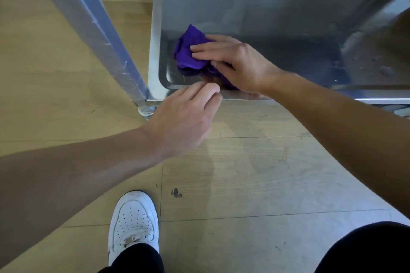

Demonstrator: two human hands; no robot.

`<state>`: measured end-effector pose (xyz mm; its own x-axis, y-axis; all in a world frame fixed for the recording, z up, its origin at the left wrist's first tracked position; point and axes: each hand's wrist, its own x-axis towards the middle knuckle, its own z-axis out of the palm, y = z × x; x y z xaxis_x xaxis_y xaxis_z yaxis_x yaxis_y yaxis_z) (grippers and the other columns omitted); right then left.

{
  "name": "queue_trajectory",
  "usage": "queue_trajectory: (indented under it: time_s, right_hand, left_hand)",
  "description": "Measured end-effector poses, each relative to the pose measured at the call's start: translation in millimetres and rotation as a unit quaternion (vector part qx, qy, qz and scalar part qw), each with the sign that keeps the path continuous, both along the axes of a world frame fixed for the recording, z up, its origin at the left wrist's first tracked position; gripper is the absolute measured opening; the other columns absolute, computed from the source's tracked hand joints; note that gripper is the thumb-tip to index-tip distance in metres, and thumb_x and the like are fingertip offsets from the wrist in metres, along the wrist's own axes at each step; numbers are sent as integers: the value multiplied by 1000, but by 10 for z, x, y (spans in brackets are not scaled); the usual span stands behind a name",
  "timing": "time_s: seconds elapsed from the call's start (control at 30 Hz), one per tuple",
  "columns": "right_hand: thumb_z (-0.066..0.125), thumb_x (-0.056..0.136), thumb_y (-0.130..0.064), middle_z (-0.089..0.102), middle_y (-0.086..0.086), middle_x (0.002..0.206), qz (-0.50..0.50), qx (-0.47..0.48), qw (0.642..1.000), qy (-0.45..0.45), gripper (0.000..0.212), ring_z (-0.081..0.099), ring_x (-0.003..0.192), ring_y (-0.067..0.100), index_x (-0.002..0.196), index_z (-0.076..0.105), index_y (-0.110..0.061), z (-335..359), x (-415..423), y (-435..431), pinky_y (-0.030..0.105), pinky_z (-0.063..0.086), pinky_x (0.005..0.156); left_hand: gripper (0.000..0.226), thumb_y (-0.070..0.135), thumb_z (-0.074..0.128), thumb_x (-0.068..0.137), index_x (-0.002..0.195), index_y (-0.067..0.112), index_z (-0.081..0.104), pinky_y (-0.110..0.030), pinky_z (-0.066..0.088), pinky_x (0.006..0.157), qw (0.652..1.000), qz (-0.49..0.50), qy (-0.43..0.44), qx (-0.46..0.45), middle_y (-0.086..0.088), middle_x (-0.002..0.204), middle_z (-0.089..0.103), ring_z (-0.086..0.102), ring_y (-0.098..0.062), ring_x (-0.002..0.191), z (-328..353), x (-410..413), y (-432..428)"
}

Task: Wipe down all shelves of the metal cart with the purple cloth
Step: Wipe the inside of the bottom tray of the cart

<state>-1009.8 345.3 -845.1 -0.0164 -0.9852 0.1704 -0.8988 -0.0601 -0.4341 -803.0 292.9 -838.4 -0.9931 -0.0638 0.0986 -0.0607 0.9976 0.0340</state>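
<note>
The purple cloth (188, 51) lies bunched in the near left corner of the metal cart's bottom shelf (277, 29). My right hand (233, 62) presses down on the cloth with straight fingers, its thumb against the cloth's near side. Just in front of it, my left hand (186, 115) rests at the shelf's front rim (310, 101), fingers loosely curled and holding nothing. Part of the cloth is hidden under my right palm.
A wrapped metal cart post (93, 29) runs diagonally down to the shelf's near left corner, ending at a foot (145, 111). Wooden floor (255, 173) spreads below, with a small dark spot. My white shoe (133, 221) stands near the bottom edge.
</note>
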Motion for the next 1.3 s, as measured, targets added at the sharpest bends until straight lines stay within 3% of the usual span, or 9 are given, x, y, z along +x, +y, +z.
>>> queue_trajectory:
  time_s: [0.2,0.4,0.83,1.0,1.1,1.2,1.3]
  right_hand:
    - [39,91,-3,58,1,134,-96,-37,994,34,43,46,131,26,127,61,-13,-73,-291,257,37,35,111]
    - [40,90,-2,59,2,133,-216,-39,974,55,43,48,128,28,126,62,-12,-71,-638,696,28,30,113]
    - [44,95,-3,55,0,138,-347,-12,934,80,40,44,132,27,131,58,-15,-34,-1131,1716,37,32,114]
    - [46,92,-6,59,3,133,-454,-26,885,95,40,48,128,28,129,60,-15,-59,-1457,2147,39,33,113]
    - [45,93,-7,58,3,135,-536,-28,841,70,40,45,130,27,129,60,-15,-73,-1569,2244,32,30,112]
    - [44,92,-5,57,3,136,-569,-36,819,61,42,43,131,27,130,59,-14,-92,-1540,2140,31,29,112]
    - [46,88,-4,60,4,132,-524,-47,846,88,43,46,128,30,127,61,-12,-120,-1392,1910,36,34,111]
  left_hand:
    - [33,24,34,95,111,9,59,-41,49,85,999,10,27,25,-7,119,54,55,-26,105,16,-326,6]
    - [38,26,33,98,112,6,61,-41,52,82,998,-24,59,25,-8,118,58,59,-27,100,23,-715,124]
    - [41,30,33,95,111,5,62,-45,53,75,991,-90,83,57,-9,117,59,59,-32,98,-45,-1621,528]
    - [37,28,35,95,107,6,63,-44,50,76,988,-87,101,75,-8,116,60,59,-32,96,-80,-1918,575]
    - [33,26,38,95,101,6,63,-45,49,78,987,-79,108,95,-8,113,61,58,-33,93,-118,-2022,549]
    - [34,25,37,94,99,6,64,-45,47,79,985,-80,118,101,-8,113,61,58,-32,95,-174,-2007,536]
    - [34,23,40,93,103,4,65,-45,46,81,983,-74,126,113,-8,113,61,58,-32,97,-191,-1995,530]
